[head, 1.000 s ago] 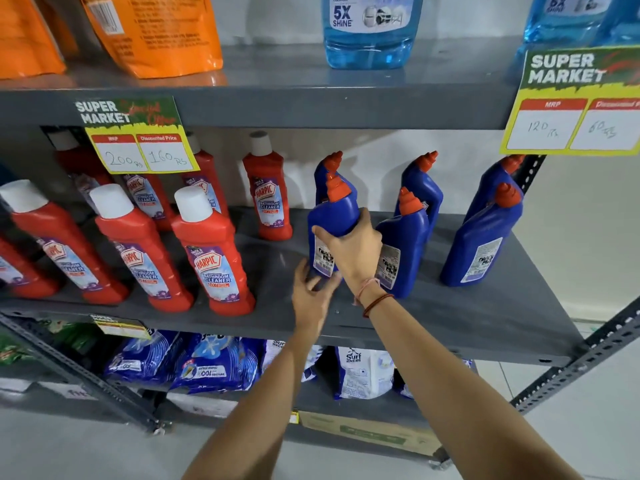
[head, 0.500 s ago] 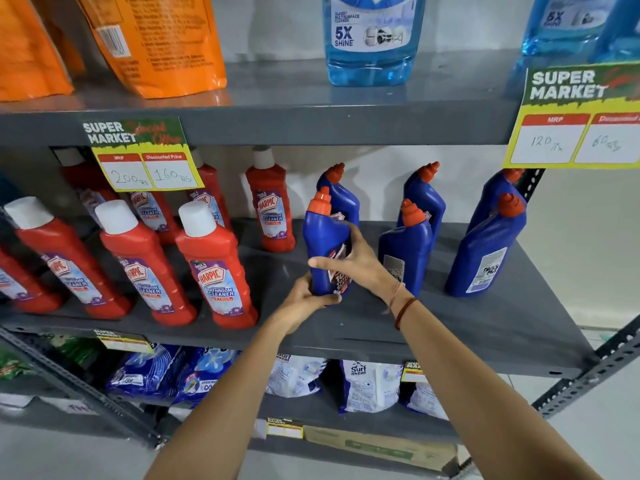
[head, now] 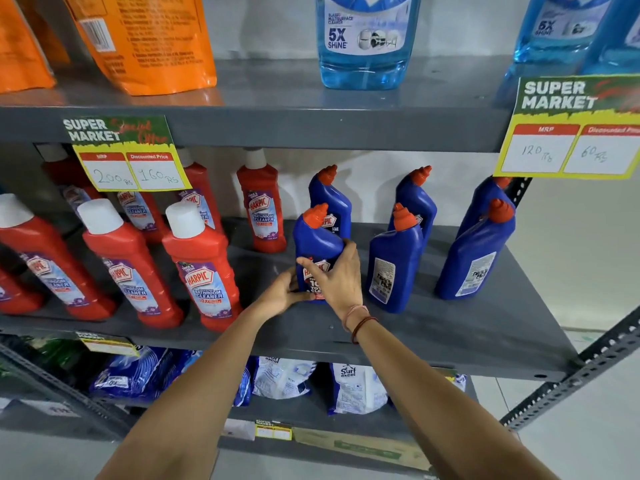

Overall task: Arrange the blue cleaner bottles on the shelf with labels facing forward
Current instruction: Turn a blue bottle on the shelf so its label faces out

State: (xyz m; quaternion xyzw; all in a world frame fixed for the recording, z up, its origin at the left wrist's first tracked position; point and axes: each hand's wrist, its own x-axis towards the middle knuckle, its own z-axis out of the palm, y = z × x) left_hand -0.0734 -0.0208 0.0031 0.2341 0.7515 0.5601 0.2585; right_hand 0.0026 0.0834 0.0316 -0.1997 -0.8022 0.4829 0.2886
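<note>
Both hands [head: 337,277] gripping blue bottle [head: 316,249], shelf [head: 450,336] front

— What do we see on the grey middle shelf [head: 433,327]?
— Red Harpic bottles [head: 202,268] at our left, two rows deep; six blue cleaner bottles [head: 394,265] at the right — three in front, three behind, all standing upright.

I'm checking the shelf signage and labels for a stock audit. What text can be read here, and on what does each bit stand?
"SUPER MARKET", "MRP 200 Rs", "Discounted Price 160 Rs": left price tag
"SUPER MARKET", "MRP 120 Rs", "60 Rs": right price tag
"HARPIC BATHROOM CLEANER 10X": red bottles
"HARPIC": held blue bottle, partly covered by right hand and left hand
"5X SHINE": clear blue bottle
"Surf excel": white pouch
Back labels, orange pouch print: too small to read.
</note>
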